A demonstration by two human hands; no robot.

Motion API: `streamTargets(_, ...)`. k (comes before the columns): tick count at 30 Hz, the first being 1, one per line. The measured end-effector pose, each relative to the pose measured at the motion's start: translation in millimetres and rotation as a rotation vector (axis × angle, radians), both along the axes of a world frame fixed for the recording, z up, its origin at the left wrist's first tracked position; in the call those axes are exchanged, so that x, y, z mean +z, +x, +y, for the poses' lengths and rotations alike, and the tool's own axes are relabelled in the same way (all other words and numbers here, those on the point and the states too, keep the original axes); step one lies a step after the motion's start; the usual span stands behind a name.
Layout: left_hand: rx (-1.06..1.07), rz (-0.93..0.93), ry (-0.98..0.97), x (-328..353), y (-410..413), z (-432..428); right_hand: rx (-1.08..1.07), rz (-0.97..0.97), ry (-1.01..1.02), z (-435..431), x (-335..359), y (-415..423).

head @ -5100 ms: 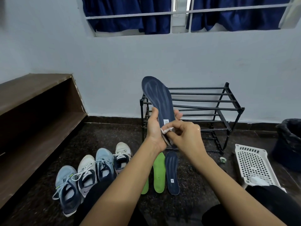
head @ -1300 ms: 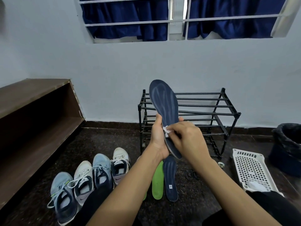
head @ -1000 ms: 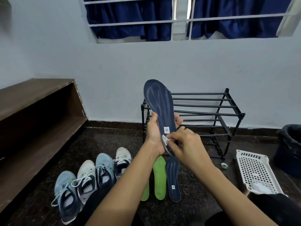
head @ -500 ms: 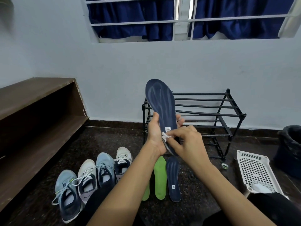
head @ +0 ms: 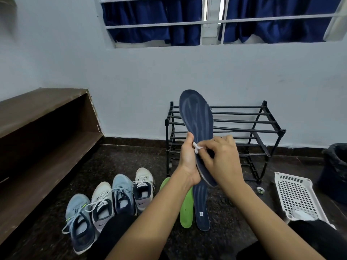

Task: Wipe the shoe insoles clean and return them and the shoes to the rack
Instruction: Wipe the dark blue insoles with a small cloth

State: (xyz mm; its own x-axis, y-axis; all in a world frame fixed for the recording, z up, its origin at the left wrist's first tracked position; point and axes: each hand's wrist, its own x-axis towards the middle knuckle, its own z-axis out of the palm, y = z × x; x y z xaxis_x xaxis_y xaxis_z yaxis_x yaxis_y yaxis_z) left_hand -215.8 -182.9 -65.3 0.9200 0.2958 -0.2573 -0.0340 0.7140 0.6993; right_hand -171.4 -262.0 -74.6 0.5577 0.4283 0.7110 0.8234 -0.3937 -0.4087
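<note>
Left hand (head: 187, 162) holds navy insole (head: 197, 117) upright; right hand (head: 221, 158) pinches white wipe (head: 197, 148) against it

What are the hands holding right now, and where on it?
The left hand grips the upright navy insole by its lower, heel half; the right hand pinches a small white wipe against that same part.

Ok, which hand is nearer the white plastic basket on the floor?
Right. The right hand, pinching a white wipe against the navy insole, is above and left of the basket; the left hand grips the insole's other edge, farther left.
</note>
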Motion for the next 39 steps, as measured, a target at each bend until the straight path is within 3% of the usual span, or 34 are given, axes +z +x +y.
streamTargets(7,0.087,-0.091,-0.069,9,5,22,0.138,0.034,0.007,-4,-6,-16)
streamTargets(14,0.038,-0.032,-0.046,3,3,3,-0.035,-0.128,-0.031,4,0,1)
streamTargets(17,0.018,-0.013,-0.038,1,3,-1,-0.058,-0.084,0.012,5,2,7)
streamTargets(24,0.104,-0.074,-0.043,8,8,22,0.121,0.04,0.006,-2,-11,-12)
streamTargets(33,0.046,0.002,-0.019,1,1,-2,-0.019,-0.119,-0.008,2,1,3)
streamTargets(39,0.013,0.017,0.018,1,1,2,0.024,-0.011,0.065,2,-2,2)
